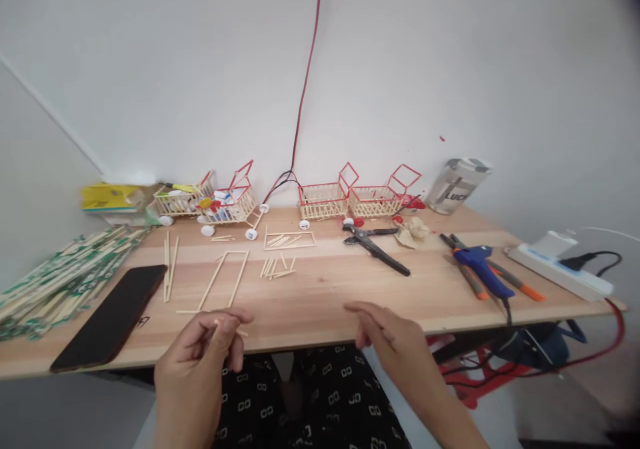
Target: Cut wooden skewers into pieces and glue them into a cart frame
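My left hand (203, 349) is closed in a pinch over the table's front edge. The pale end of a short wooden stick (243, 333) pokes out beside its fingers; the rest is hidden. Just beyond lies a long rectangular stick frame (239, 279), its near end partly behind the hand. My right hand (387, 336) hovers at the front edge with the index finger stretched out, holding nothing visible. A smaller stick frame (290, 247) with short pieces inside lies further back, and several cut sticks (278, 268) are scattered in front of it.
Small stick carts (324, 201) with red trim line the wall. Black cutters (375, 248) lie mid-table. At right are a blue glue gun (477, 266), orange-handled pliers (515, 281) and a power strip (560, 270). At left are a phone (113, 316) and wrapped sticks (65, 279).
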Motion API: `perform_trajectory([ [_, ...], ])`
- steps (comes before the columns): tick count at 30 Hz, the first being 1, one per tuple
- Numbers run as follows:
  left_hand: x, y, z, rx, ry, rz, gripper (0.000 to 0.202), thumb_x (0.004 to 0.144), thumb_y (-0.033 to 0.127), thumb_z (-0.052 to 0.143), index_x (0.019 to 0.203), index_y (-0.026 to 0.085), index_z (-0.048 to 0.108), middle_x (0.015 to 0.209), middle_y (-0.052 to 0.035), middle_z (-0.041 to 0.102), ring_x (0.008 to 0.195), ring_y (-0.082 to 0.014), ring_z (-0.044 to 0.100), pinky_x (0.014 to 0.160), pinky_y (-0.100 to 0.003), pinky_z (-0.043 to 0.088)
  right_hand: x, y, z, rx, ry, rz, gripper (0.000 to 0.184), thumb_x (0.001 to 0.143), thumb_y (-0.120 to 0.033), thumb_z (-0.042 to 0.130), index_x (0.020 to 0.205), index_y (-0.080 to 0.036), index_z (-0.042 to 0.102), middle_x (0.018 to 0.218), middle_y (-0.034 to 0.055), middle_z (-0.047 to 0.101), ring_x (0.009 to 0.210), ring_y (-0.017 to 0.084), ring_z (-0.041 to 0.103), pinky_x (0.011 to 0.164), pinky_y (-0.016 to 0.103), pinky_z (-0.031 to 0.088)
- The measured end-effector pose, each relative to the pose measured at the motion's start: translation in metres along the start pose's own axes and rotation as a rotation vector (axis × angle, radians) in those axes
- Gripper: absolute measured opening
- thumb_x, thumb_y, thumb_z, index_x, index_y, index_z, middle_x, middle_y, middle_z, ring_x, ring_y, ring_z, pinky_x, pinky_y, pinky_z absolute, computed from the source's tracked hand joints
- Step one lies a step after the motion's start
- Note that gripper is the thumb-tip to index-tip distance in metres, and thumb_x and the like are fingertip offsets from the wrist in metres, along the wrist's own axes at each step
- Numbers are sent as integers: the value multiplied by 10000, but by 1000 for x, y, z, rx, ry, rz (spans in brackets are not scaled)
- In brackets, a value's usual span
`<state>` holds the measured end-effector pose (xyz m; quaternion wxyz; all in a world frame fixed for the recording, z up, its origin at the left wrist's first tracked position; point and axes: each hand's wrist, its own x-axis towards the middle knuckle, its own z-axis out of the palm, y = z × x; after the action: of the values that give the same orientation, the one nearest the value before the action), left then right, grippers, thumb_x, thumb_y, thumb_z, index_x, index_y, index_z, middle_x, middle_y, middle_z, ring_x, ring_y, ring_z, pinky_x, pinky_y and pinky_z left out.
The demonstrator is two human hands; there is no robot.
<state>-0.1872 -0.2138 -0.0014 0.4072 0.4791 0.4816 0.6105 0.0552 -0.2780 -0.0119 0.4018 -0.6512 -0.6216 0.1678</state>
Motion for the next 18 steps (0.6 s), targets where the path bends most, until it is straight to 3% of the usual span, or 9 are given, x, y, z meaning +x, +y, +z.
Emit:
perform_trajectory([
  [5, -6, 4, 4, 122, -94, -6, 211, 805, 356, 635, 703, 171, 622, 587, 9, 625, 454, -94, 498, 473, -209, 419, 0, 33, -54, -273, 274, 28, 332, 929, -416, 437, 1081, -222, 659, 1027, 61, 697, 899, 201, 654, 795, 314, 504],
  [8, -2, -1, 1, 140, -125, -12, 226, 797, 394, 646, 741, 176, 633, 587, 10, 631, 511, -106, 546, 528, -205, 454, -2, 61, -92, -441, 384, 96, 386, 891, -460, 463, 1101, -193, 645, 1056, 99, 670, 820, 219, 643, 728, 345, 515],
  [11, 3, -4, -1, 121, -106, -53, 253, 762, 429, 679, 803, 181, 646, 668, -3, 678, 593, -128, 603, 599, -213, 508, -5, 91, -131, -621, 504, 175, 433, 864, -470, 472, 1111, -155, 638, 1098, 143, 656, 896, 277, 634, 775, 405, 502],
  [14, 5, -4, 0, 167, -118, -71, 328, 741, 461, 690, 922, 189, 676, 786, -12, 718, 714, -147, 659, 728, -223, 543, -4, 116, -162, -791, 538, 276, 463, 855, -440, 475, 1134, -105, 630, 1072, 178, 671, 1010, 337, 603, 860, 448, 466],
  [18, 5, -4, 0, 256, -181, -80, 448, 751, 504, 662, 1092, 213, 673, 934, -20, 737, 824, -181, 692, 813, -270, 560, 12, 134, -179, -869, 404, 524, 498, 839, -440, 517, 1205, -111, 593, 1072, 179, 683, 1017, 358, 616, 835, 438, 464],
])
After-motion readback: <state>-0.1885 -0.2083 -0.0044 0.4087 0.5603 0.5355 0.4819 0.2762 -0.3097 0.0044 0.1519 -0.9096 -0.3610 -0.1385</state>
